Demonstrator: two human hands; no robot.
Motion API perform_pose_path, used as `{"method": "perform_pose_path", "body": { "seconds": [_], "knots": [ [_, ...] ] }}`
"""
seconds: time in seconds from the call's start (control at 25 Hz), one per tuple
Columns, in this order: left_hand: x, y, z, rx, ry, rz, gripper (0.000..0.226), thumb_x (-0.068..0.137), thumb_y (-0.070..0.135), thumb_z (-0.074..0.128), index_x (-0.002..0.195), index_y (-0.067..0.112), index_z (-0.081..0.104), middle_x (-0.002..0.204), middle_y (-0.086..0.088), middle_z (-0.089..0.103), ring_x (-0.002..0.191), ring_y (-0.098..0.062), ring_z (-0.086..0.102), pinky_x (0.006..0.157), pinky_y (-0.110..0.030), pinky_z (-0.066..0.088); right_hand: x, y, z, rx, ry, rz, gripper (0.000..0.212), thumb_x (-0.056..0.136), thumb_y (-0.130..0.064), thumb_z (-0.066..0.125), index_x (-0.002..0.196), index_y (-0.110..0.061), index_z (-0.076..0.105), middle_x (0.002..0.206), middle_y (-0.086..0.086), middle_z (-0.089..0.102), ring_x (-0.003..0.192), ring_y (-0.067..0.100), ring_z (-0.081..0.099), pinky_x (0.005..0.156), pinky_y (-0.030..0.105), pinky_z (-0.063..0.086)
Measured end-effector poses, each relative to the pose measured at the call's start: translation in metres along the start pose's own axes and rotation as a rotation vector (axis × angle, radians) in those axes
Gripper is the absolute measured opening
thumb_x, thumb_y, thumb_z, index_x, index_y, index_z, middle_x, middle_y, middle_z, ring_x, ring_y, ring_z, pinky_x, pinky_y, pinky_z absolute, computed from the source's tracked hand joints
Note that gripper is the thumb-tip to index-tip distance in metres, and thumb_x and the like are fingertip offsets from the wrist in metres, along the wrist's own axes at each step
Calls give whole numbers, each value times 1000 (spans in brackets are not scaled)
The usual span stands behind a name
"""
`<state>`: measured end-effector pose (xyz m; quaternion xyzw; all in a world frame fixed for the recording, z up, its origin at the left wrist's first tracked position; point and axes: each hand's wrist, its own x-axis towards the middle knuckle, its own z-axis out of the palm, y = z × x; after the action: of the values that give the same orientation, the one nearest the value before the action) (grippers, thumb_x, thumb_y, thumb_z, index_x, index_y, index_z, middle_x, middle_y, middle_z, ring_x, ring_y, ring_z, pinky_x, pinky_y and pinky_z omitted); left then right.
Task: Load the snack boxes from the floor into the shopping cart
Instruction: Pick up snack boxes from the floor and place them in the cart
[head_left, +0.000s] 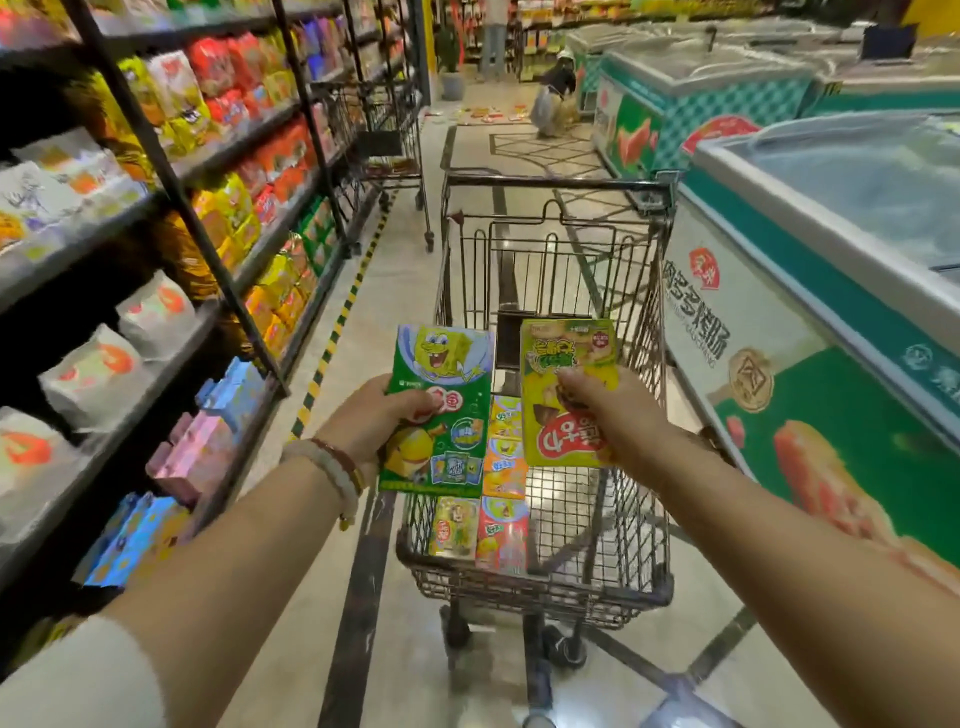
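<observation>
A green snack box (439, 410) is standing upright in the left hand (371, 421), and a yellow-green box (569, 395) is tilting in the right hand (615, 415). Below the hands, orange, yellow and red boxes (503, 499) are lying flat in the wire shopping cart (623, 519).

Supermarket aisle: stocked snack shelves (171, 171), chest freezers (810, 322), wire cart (550, 249).

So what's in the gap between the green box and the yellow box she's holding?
Head view: orange snack boxes already lying in the shopping cart show through the gap between the green box and yellow box.
</observation>
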<state>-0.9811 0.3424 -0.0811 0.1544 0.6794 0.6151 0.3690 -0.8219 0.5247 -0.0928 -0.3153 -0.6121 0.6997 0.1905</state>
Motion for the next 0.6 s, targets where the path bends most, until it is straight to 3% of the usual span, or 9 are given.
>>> {"method": "perform_pose_path", "body": {
  "seconds": [0.12, 0.24, 0.4, 0.48, 0.6],
  "knots": [
    [68, -19, 14, 7, 9, -67, 29, 85, 3, 59, 113, -3, 59, 91, -17, 71, 72, -27, 69, 67, -38, 59, 66, 22, -10, 17, -2, 49, 34, 87, -29, 66, 110, -6, 57, 91, 15, 69, 65, 22, 70, 58, 30, 55],
    [134, -36, 30, -11, 10, -134, 27, 85, 1, 58, 111, -5, 59, 85, -15, 72, 67, -24, 70, 63, -35, 59, 130, 49, -21, 8, 20, 118, 38, 85, -31, 68, 112, -7, 57, 92, 14, 71, 69, 25, 71, 60, 31, 56],
    [207, -73, 44, -47, 161, -195, 44, 71, 12, 74, 109, 3, 54, 105, -22, 66, 88, -34, 67, 83, -49, 55, 197, 101, -28, 3, 87, 210, 32, 81, -34, 72, 100, -11, 62, 88, 13, 72, 73, 30, 70, 70, 43, 57],
    [242, -97, 48, 17, 345, -214, 57, 68, 19, 78, 107, 14, 37, 108, -16, 60, 92, -30, 64, 83, -40, 55, 226, 134, -28, 2, 132, 274, 41, 74, -42, 76, 99, -13, 62, 88, 10, 72, 75, 28, 70, 74, 46, 57],
    [280, -132, 57, 147, 436, -240, 55, 79, 14, 72, 107, 14, 24, 104, -10, 54, 82, -20, 57, 66, -20, 49, 257, 184, -24, 19, 173, 334, 60, 63, -50, 77, 105, -10, 62, 97, 12, 71, 82, 26, 70, 82, 48, 56]
  ]
}}
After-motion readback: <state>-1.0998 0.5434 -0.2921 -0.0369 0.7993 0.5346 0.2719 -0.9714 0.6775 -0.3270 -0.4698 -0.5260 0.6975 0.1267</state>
